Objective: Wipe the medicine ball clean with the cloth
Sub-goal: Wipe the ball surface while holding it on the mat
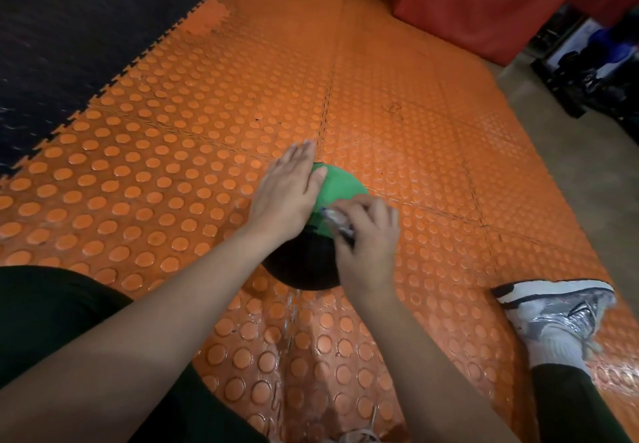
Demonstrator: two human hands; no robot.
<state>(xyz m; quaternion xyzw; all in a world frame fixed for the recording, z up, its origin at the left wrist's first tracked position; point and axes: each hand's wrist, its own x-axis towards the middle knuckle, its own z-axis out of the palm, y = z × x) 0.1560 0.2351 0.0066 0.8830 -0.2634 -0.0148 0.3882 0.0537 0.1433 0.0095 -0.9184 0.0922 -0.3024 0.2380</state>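
A: Where is the ball?

B: On the orange studded mat, near the middle, just in front of the person. Its far part is green, its near part black.

A: And the left hand?

B: Flat on the ball's left side, fingers straight and together, pointing away. The thumb lies on the green part. It grips nothing; it presses on the ball.

A: The right hand?

B: On top of the ball, towards its right. Its fingers are curled round a crumpled pale cloth, which touches the ball where green meets black. Only a small piece of the cloth shows by the fingers, and it is blurred.

A: What else is there?

B: A white and silver shoe on the mat to the right, near. Dark flooring borders the mat at far left. A red padded block stands at far right.
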